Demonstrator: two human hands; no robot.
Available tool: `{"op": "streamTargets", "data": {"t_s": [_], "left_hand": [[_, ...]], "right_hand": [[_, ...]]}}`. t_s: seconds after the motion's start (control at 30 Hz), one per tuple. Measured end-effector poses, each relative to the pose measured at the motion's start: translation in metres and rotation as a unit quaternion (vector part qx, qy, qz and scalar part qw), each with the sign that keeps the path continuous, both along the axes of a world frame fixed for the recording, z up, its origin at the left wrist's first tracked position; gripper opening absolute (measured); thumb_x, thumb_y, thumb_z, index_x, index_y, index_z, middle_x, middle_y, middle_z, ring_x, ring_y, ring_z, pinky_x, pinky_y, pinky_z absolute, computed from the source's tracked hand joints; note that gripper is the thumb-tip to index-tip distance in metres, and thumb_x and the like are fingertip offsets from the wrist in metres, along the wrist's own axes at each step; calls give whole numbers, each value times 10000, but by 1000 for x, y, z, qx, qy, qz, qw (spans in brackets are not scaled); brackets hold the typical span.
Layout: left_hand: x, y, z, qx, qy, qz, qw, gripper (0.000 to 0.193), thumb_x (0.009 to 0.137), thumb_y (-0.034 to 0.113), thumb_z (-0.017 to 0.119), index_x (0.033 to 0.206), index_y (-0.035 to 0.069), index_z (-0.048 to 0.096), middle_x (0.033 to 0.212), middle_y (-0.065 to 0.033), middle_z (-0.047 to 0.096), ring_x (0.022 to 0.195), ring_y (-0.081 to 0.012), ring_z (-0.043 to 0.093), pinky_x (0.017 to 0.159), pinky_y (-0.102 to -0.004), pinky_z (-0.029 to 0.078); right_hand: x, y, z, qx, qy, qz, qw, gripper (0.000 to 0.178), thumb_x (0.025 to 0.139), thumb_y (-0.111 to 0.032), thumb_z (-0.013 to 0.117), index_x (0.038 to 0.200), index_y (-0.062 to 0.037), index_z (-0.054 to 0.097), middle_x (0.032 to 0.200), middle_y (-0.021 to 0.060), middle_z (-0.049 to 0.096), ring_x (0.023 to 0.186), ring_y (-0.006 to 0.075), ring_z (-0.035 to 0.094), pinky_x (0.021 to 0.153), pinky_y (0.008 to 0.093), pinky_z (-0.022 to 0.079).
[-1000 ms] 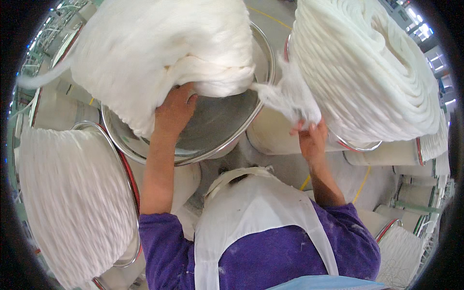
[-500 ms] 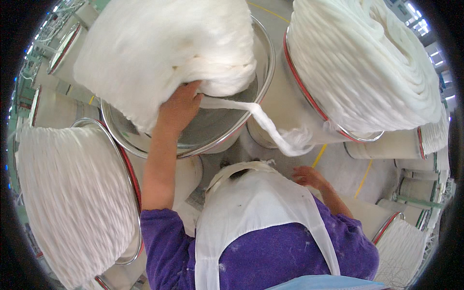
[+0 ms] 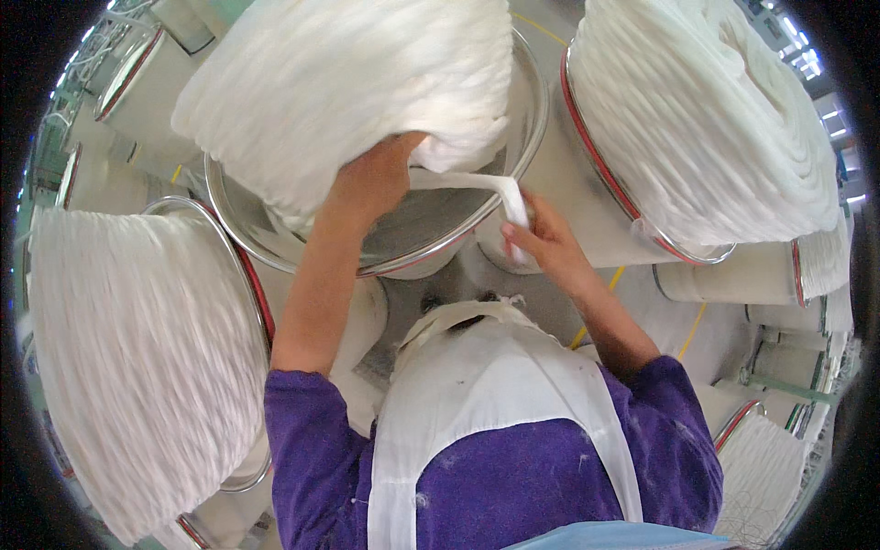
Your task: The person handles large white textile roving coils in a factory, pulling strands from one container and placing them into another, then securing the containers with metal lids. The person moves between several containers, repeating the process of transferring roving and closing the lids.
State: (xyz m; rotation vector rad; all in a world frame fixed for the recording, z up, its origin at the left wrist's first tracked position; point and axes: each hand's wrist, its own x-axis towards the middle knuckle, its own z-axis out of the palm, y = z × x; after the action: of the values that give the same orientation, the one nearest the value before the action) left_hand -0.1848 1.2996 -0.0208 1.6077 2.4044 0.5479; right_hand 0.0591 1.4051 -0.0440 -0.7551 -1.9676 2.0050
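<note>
Left hand under coiled white fibre mass, tilted out of steel-rimmed can; fingers hidden, closure not discernible. Right hand pinching loose sliver end. Judged soft, light, easily torn; support bulk from below, not by strand.

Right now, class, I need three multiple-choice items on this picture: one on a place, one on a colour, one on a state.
1. Where is the left hand?
A. Under the white fibre coil
B. On the floor
C. On the apron

2. What colour are the sleeves?
A. Green
B. Purple
C. Yellow

3. What does the right hand do?
A. Hangs open
B. Pinches the white fibre strand
C. Rests on the apron

Answers: 1 A, the hand presses up beneath the coil over the metal can. 2 B, both arms show purple. 3 B, fingers close on the strand.
</note>
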Motion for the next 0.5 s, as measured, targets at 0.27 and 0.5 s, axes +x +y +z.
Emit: {"op": "streamTargets", "data": {"t_s": [0.27, 0.5], "left_hand": [[-13, 16, 28, -32, -44, -16, 998, 404, 927, 111, 439, 1308, 149, 567, 1275, -138, 610, 1147, -330, 587, 994, -423, 458], [8, -7, 12, -72, -110, -127, 983, 357, 981, 211, 489, 1302, 75, 570, 1182, -185, 649, 1078, -337, 621, 955, -411, 462]], "right_hand": [[73, -18, 56, -79, -74, 224, 969, 353, 1037, -293, 476, 1282, -58, 573, 720, 14, 543, 621, 77, 550, 573, 257, 450], [95, -9, 14, -35, -68, 213, 974, 308, 1027, -303, 501, 1137, -32, 600, 772, 33, 596, 716, 108, 591, 670, 279, 483]]}}
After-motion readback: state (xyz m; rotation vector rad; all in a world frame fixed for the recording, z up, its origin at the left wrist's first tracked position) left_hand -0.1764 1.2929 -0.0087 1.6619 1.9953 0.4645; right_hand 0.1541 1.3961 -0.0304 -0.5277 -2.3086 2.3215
